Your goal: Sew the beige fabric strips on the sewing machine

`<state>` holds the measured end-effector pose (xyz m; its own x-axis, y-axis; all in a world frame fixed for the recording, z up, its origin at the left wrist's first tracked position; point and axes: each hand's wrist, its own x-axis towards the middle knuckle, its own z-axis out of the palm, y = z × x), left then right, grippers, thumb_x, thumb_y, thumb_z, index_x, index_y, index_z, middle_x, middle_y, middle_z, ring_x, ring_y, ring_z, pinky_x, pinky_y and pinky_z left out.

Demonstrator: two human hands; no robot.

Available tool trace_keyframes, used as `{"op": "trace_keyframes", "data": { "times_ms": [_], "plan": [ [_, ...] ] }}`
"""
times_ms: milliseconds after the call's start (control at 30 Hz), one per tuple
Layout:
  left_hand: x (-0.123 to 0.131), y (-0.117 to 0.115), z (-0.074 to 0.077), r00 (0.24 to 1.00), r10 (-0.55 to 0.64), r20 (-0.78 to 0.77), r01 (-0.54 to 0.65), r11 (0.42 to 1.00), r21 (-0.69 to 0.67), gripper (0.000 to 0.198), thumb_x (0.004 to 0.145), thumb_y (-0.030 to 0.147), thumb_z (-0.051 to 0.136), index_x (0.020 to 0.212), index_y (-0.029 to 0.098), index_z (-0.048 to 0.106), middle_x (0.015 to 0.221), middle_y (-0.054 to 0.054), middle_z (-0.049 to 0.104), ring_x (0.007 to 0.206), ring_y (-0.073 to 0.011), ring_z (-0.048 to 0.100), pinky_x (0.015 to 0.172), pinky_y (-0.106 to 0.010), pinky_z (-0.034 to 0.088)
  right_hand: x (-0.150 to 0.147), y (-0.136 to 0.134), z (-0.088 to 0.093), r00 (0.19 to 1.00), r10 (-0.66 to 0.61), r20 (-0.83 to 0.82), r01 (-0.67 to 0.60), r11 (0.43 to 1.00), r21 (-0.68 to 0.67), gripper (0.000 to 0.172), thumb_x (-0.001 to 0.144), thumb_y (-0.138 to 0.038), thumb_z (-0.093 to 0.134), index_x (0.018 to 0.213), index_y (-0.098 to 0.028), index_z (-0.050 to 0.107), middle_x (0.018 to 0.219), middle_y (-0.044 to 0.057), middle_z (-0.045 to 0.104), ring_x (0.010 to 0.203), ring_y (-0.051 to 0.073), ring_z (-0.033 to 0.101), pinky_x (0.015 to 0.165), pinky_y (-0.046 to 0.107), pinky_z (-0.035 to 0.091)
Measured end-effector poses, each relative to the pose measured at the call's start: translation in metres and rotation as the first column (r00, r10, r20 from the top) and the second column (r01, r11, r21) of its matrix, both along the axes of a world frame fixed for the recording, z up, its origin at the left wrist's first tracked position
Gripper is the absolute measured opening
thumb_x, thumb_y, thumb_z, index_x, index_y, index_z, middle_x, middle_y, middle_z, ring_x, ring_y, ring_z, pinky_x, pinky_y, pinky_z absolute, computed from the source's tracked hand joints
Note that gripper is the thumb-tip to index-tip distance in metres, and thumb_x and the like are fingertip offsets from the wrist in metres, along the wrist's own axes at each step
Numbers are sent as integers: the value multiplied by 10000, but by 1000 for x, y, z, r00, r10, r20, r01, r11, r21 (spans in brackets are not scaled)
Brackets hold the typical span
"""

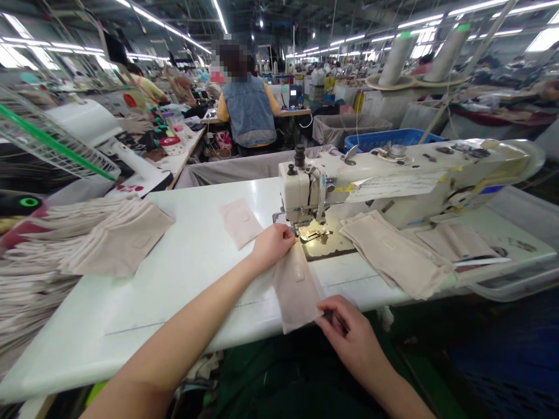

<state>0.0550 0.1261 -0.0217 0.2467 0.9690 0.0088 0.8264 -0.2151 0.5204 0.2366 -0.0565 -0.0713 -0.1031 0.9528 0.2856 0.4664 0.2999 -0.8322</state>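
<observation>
Bare forearms come in from the bottom of the view, leading to two hands on one beige fabric piece. It lies on a pale worktop, just on the person's side of a sewing machine. Its long axis runs from the presser foot back toward the person's body, slanting slightly to the right, and its near end reaches the worktop's front edge. A small rectangular tab sits on its upper face.

Left hand is much the nearer to the presser foot: thumb and fingertips are pinched together at the far left corner of the fabric, which stretches from there toward the body. Right hand is at the opposite end, thumb and forefinger closed on the near right corner, other fingers curled. Whether the far edge is under the presser foot is hard to tell, since the left fingers cover it.

Similar pieces lie in a fanned stack to the left and a smaller pile to the right.
</observation>
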Motion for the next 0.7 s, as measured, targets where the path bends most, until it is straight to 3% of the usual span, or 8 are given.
{"op": "trace_keyframes", "data": {
  "times_ms": [100, 200, 333, 700],
  "plan": [
    [0, 3, 1, 1000, -10, -14, 10, 1000, -1, 144, 799, 195, 550, 702, 166, 653, 707, -34, 676, 633, -154, 560, 595, -245, 356, 6, 4, -5, 992, 92, 90, -106, 982, 157, 217, 928, -85, 484, 1062, -194, 615, 894, 42, 620, 722, 146, 609, 669, 250, 515],
    [0, 7, 2, 1000, 10, -30, -10, 1000, -2, 144, 800, 204, 553, 710, 168, 660, 702, -34, 675, 626, -157, 558, 583, -249, 344, 9, 8, -7, 967, 97, 235, -159, 952, 260, 330, 922, -16, 413, 1116, -191, 614, 985, 82, 632, 838, 176, 641, 717, 273, 531],
    [0, 15, -1, 998, 41, -42, -41, 999, -11, 143, 799, 248, 569, 720, 175, 664, 703, -32, 679, 617, -162, 557, 561, -254, 327, 7, 13, -3, 937, 66, 342, -176, 938, 299, 360, 902, -1, 404, 1140, -177, 608, 1028, 99, 659, 868, 197, 660, 722, 290, 551],
    [0, 16, -1, 996, 51, -70, -52, 999, -14, 160, 805, 271, 560, 742, 179, 676, 755, -42, 705, 648, -169, 583, 562, -251, 326, 6, 12, 3, 928, 45, 371, -177, 927, 331, 325, 823, -4, 427, 1045, -174, 591, 938, 75, 670, 734, 172, 653, 655, 273, 521]
  ]
}}
